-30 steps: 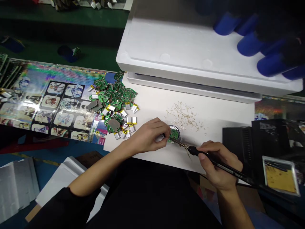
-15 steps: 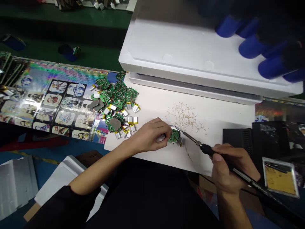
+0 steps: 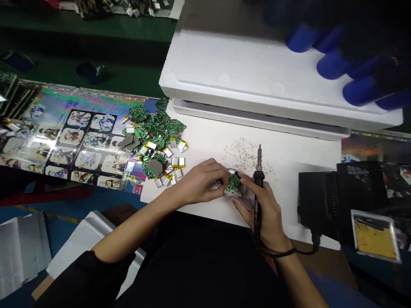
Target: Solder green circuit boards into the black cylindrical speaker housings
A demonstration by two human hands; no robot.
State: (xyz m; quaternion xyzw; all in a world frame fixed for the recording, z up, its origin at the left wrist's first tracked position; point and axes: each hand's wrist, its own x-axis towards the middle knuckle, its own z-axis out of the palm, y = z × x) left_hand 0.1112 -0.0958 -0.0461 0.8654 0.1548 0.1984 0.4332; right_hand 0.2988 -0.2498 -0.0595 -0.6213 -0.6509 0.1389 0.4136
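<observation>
My left hand [image 3: 208, 182] is closed on the left edge of a small green circuit board [image 3: 232, 184], which sits on a round piece with a pale rim. From the other side my right hand [image 3: 265, 205] comes in, its index fingertip at the board's right edge and the thumb lower and apart. A soldering iron [image 3: 258, 184] rests in the right hand, tip pointing away from me, black cord trailing past the wrist. What lies beneath the board is mostly hidden by fingers. Small bits of debris [image 3: 245, 156] are scattered on the white board beyond the hands.
Left of the hands lies a pile of green circuit boards [image 3: 163, 124] with silver battery cells [image 3: 178, 162]. White foam boxes [image 3: 224, 81] with blue cylinders [image 3: 334, 64] stand at the back. To the right are a black box [image 3: 316, 205] and a tray with a yellow sponge [image 3: 374, 239].
My right hand has moved left to the circuit board. The soldering iron has swung from pointing at the board to pointing away from me. The left hand has barely moved.
</observation>
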